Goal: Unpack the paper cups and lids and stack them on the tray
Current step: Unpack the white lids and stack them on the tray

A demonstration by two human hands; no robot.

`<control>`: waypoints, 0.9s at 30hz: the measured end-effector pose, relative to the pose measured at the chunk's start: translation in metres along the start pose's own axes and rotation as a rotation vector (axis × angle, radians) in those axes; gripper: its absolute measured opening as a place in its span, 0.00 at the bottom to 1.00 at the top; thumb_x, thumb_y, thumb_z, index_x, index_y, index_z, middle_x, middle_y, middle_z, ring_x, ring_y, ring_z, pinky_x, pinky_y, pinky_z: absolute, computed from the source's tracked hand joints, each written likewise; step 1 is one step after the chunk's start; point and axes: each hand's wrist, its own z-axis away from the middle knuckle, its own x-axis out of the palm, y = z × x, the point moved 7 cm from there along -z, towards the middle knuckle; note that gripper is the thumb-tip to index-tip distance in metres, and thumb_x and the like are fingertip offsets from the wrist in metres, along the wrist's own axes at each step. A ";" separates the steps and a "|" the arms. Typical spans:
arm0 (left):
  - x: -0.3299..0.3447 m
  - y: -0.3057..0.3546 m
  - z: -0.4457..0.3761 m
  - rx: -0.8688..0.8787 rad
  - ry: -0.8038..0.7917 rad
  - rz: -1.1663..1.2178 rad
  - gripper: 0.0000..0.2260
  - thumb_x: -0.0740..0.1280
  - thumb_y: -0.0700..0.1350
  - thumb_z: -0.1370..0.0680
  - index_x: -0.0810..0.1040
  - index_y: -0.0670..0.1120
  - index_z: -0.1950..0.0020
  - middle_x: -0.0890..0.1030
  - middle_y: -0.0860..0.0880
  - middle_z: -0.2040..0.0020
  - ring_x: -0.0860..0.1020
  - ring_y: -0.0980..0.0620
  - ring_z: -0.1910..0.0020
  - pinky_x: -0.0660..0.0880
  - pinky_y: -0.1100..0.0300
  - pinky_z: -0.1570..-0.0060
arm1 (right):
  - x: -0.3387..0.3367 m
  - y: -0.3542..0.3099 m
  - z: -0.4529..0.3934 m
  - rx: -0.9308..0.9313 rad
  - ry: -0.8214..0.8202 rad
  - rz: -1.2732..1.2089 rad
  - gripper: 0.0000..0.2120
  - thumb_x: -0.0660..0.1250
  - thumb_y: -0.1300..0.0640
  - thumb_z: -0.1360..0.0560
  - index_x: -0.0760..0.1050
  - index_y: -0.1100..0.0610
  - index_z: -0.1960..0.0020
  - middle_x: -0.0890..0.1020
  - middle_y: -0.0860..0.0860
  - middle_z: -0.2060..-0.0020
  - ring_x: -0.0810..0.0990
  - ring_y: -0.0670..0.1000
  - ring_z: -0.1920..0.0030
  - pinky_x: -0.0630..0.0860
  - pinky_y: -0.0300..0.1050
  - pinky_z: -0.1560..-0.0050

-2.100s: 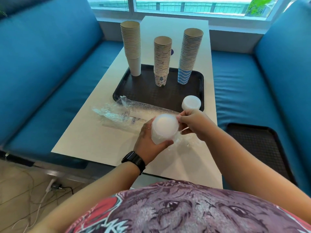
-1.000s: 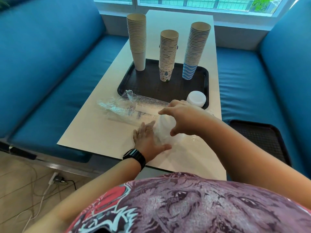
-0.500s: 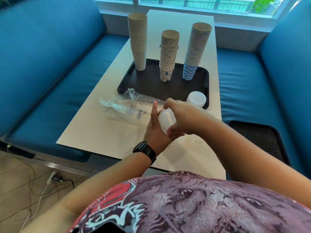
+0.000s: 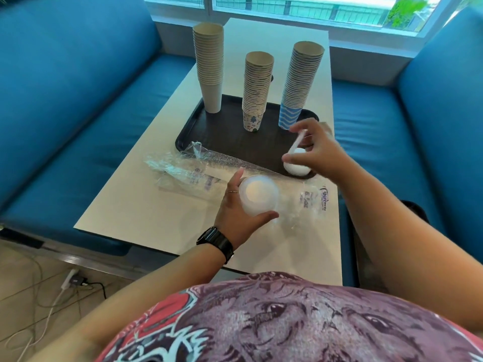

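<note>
Lids remain gripped as a sleeved stack in left hand above table, freeing right hand to pinch one lid over lid pile on tray.

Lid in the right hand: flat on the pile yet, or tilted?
Tilted. The right hand pinches the lid nearly on edge above the lid pile at the tray corner; whether its lower edge touches is unclear.

I have one view only, from the wearer's head: it looks forward and steeply down, close over the bench, with a window along the top edge.
</note>
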 end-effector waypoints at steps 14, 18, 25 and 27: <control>0.004 -0.002 0.003 -0.057 0.003 0.003 0.54 0.84 0.52 0.40 0.49 0.65 0.28 0.66 0.53 0.32 0.68 0.56 0.36 0.68 0.59 0.33 | 0.014 0.105 -0.046 0.176 0.256 0.132 0.19 0.76 0.46 0.32 0.70 0.54 0.51 0.68 0.53 0.40 0.70 0.49 0.48 0.69 0.42 0.49; 0.003 0.000 0.002 -0.060 0.004 -0.016 0.54 0.84 0.52 0.40 0.49 0.66 0.29 0.66 0.50 0.29 0.68 0.52 0.33 0.68 0.53 0.31 | 0.030 0.118 -0.048 0.183 0.159 0.193 0.19 0.76 0.47 0.32 0.72 0.55 0.50 0.68 0.53 0.38 0.72 0.52 0.43 0.70 0.44 0.43; 0.004 -0.002 0.002 -0.071 -0.003 -0.038 0.56 0.83 0.53 0.40 0.49 0.60 0.24 0.66 0.48 0.28 0.69 0.51 0.32 0.69 0.52 0.31 | 0.027 0.111 -0.052 0.118 0.165 0.343 0.18 0.74 0.45 0.31 0.73 0.53 0.48 0.69 0.53 0.35 0.67 0.55 0.34 0.65 0.51 0.34; 0.004 -0.002 0.002 -0.075 -0.002 -0.037 0.56 0.83 0.53 0.40 0.50 0.58 0.24 0.66 0.48 0.28 0.69 0.51 0.32 0.69 0.53 0.31 | 0.025 0.099 -0.060 0.103 0.128 0.360 0.24 0.74 0.47 0.30 0.72 0.51 0.38 0.68 0.53 0.33 0.65 0.56 0.32 0.65 0.54 0.33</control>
